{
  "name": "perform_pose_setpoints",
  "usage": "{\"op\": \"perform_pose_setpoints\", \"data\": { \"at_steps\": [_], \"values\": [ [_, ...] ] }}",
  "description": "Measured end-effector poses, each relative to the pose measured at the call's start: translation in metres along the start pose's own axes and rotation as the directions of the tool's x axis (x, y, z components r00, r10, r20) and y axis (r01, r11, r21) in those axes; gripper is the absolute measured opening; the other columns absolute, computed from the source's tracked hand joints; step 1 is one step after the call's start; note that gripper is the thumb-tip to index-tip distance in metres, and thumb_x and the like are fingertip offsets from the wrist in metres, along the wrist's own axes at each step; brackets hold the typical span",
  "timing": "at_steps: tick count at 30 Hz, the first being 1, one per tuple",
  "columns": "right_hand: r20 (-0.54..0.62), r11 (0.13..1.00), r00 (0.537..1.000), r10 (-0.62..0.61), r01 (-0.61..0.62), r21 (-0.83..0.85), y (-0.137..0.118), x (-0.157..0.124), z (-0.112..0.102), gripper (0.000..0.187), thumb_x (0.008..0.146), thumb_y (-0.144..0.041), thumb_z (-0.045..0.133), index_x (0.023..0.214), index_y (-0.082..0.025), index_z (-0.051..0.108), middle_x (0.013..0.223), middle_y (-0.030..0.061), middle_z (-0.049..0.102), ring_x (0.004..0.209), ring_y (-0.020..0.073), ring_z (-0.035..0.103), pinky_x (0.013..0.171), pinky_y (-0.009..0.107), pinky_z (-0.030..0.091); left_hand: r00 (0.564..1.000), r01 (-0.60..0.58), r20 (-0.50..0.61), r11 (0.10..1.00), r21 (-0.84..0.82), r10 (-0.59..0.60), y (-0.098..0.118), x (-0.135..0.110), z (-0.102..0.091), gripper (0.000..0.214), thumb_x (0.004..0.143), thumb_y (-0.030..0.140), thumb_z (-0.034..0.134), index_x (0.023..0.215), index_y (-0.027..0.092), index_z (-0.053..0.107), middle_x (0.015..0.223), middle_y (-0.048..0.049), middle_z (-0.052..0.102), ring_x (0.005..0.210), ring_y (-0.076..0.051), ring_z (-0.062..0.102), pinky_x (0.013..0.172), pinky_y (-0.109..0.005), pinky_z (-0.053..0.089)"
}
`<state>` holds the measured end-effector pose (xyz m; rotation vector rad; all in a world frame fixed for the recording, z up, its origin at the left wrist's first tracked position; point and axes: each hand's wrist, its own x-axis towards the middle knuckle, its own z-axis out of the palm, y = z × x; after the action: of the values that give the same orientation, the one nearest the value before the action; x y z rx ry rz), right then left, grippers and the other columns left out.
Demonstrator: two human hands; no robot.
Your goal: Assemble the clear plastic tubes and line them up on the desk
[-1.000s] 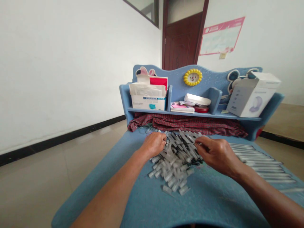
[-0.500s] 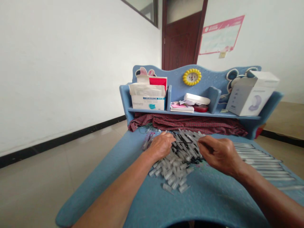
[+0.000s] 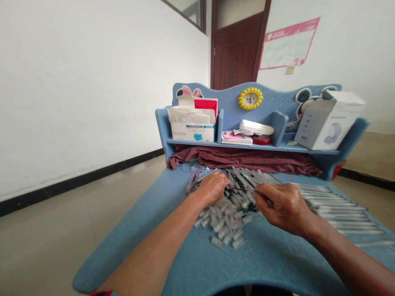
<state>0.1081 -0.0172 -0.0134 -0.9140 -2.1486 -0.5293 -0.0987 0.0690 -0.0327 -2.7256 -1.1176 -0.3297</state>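
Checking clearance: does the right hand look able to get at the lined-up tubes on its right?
Likely yes: the right hand lies just beside the lined-up tubes, with nothing between them.

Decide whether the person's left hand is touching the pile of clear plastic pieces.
Touching. The head view shows the left hand lying on the pile of clear plastic pieces, fingers down among them.

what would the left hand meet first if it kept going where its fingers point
The left hand lies on the pile of small plastic pieces; straight on it would push into more of that pile, and probably reach the checked cloth beyond.
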Motion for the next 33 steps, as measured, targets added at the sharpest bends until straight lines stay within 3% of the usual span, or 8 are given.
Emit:
{"op": "perform_pose_setpoints", "data": {
  "at_steps": [14, 26, 33],
  "values": [
    [0.043, 0.991, 0.991, -0.125, 0.127, -0.042, -0.007, -0.008, 0.014, 0.019, 0.083, -0.014, 0.047, 0.067, -0.017, 0.058, 0.053, -0.0009, 0.056, 0.049, 0.0096, 0.049, 0.053, 0.025, 0.031, 1.000, 0.003, -0.026, 0.999, -0.035, -0.004, -0.003, -0.003, 0.001, 0.019, 0.078, 0.013, 0.048, 0.085, 0.019, 0.065, 0.086, -0.0062, 0.063, 0.088, -0.019, 0.057, 0.079, -0.030, 0.045],
    [-0.037, 0.992, 0.992, -0.119, 0.116, -0.056, -0.004, -0.007, 0.014, 0.018, 0.083, -0.014, 0.050, 0.067, -0.017, 0.059, 0.053, -0.0010, 0.058, 0.048, 0.0094, 0.050, 0.053, 0.024, 0.033, 0.998, -0.049, -0.030, 0.997, 0.060, 0.051, 0.000, 0.000, 0.005, 0.015, 0.082, 0.014, 0.047, 0.082, 0.018, 0.062, 0.083, -0.0068, 0.062, 0.084, -0.019, 0.055, 0.077, -0.030, 0.043],
    [-0.096, 0.990, 0.989, -0.109, 0.099, -0.099, -0.005, -0.001, 0.002, 0.016, 0.082, -0.016, 0.053, 0.069, -0.016, 0.060, 0.051, -0.0013, 0.055, 0.046, 0.0095, 0.049, 0.051, 0.025, 0.034, 0.992, -0.042, -0.117, 0.997, 0.057, 0.049, 0.001, -0.002, -0.007, 0.020, 0.087, 0.016, 0.039, 0.087, 0.017, 0.059, 0.088, -0.0066, 0.061, 0.086, -0.018, 0.053, 0.078, -0.029, 0.043]
  ]
}}
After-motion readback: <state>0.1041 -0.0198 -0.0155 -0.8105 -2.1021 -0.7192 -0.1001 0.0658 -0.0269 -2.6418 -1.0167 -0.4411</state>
